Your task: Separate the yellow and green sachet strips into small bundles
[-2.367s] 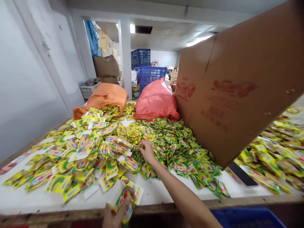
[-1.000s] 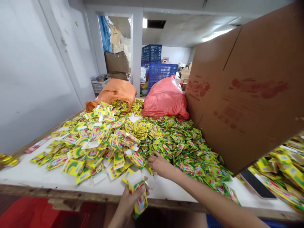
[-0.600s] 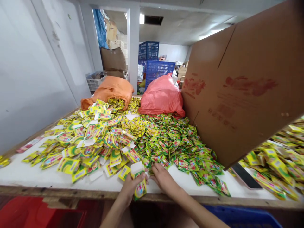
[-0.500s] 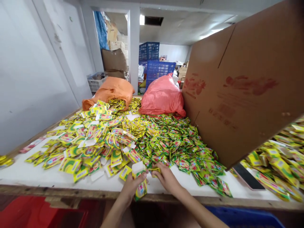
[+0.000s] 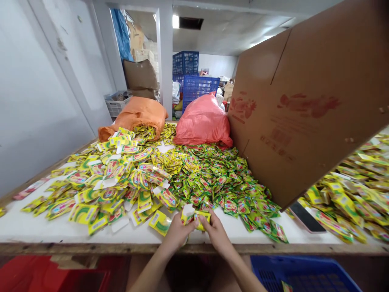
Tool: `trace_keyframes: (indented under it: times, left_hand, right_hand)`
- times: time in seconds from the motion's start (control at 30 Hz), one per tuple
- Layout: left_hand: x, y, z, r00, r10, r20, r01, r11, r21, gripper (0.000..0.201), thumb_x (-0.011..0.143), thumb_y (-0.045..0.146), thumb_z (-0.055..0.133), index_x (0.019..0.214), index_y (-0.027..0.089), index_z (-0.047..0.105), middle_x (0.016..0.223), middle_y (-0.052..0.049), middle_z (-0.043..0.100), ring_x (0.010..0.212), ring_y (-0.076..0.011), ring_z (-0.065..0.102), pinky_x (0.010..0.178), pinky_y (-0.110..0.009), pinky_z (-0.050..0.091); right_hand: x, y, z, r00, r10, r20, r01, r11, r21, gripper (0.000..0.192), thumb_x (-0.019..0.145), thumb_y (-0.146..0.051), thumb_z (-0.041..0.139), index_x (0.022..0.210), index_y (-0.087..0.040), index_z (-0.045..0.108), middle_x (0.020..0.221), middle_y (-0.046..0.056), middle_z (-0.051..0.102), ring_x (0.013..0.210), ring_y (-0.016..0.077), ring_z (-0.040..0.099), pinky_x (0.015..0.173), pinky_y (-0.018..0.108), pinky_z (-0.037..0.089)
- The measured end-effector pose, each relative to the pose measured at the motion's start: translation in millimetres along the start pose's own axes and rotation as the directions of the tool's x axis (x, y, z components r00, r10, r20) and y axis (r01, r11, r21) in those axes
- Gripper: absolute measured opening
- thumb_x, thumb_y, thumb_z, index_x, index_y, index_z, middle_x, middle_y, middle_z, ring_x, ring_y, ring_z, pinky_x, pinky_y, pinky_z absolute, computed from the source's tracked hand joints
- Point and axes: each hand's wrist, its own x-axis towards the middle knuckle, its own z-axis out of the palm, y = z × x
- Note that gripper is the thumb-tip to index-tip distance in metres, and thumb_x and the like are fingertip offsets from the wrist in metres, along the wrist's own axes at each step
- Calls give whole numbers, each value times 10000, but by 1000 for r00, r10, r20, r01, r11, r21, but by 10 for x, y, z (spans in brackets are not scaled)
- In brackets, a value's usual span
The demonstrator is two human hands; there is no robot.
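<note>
In my left hand (image 5: 177, 232) is a small yellow-and-green carton (image 5: 187, 215) with its white end flap raised. My right hand (image 5: 217, 231) pinches a yellow-green sachet (image 5: 202, 219) right beside the carton's opening, and the fingertips of both hands nearly meet. Ahead of my hands lies a heap of green sachets (image 5: 237, 182). To the left is a pile of flattened or open yellow cartons (image 5: 112, 174), and one carton (image 5: 160, 222) lies flat close to my left hand. My fingers partly hide both held items.
A large cardboard box (image 5: 298, 101) leans over the table's right side, beside a phone (image 5: 306, 217) and more yellow packets (image 5: 343, 198). Orange (image 5: 139, 111) and red sacks (image 5: 203, 119) stand at the back. Below the wooden edge are a blue crate (image 5: 304, 269) and something red (image 5: 33, 275).
My right hand has brought the sachet up to the carton's open end, and my left hand has turned the carton more level. The view has shifted slightly to the right.
</note>
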Motion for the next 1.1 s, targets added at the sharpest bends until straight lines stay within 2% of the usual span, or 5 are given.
trace_keyframes:
  times: [0.3, 0.57, 0.73, 0.9, 1.1]
  left_hand:
    - [-64, 8, 27, 995, -69, 71, 74, 994, -77, 325, 574, 273, 744, 815, 105, 605, 673, -38, 629, 593, -154, 576, 592, -268, 468]
    - [-71, 57, 22, 977, -87, 196, 105, 991, -87, 334, 556, 223, 748, 819, 133, 563, 606, 27, 565, 507, -113, 525, 514, -245, 454]
    - [49, -1, 134, 969, -28, 247, 37, 999, -30, 294, 583, 192, 715, 833, 128, 574, 637, 3, 599, 581, -148, 548, 566, -265, 455]
    - [199, -14, 222, 966, 114, 231, -121, 993, 14, 297, 564, 103, 698, 847, 152, 620, 849, -18, 636, 834, -184, 542, 780, -273, 412]
    - [269, -170, 186, 942, 71, 327, -64, 997, -32, 147, 518, 93, 713, 590, 145, 596, 672, 8, 616, 735, -169, 536, 746, -274, 413]
  right_hand:
    - [97, -438, -68, 979, -95, -180, 86, 995, -59, 274, 765, -362, 548, 962, -196, 455, 758, 7, 565, 691, 168, 541, 610, 256, 446]
    - [260, -880, -104, 884, -230, 407, 450, 652, -610, 168, 780, -83, 461, 894, -198, 508, 870, 34, 552, 850, 181, 488, 741, 289, 392]
    - [276, -921, -113, 840, -145, 523, 537, 362, -762, 268, 666, -38, 544, 880, -195, 510, 932, 53, 515, 882, 220, 461, 760, 345, 387]
    - [393, -790, -198, 901, -246, 357, 431, 588, -685, 347, 725, -34, 499, 1023, -205, 452, 973, 48, 523, 941, 190, 488, 800, 314, 410]
    - [312, -495, -139, 872, -306, 381, 489, 530, -693, 240, 795, -75, 446, 1010, -176, 481, 933, 77, 515, 917, 219, 467, 811, 378, 416]
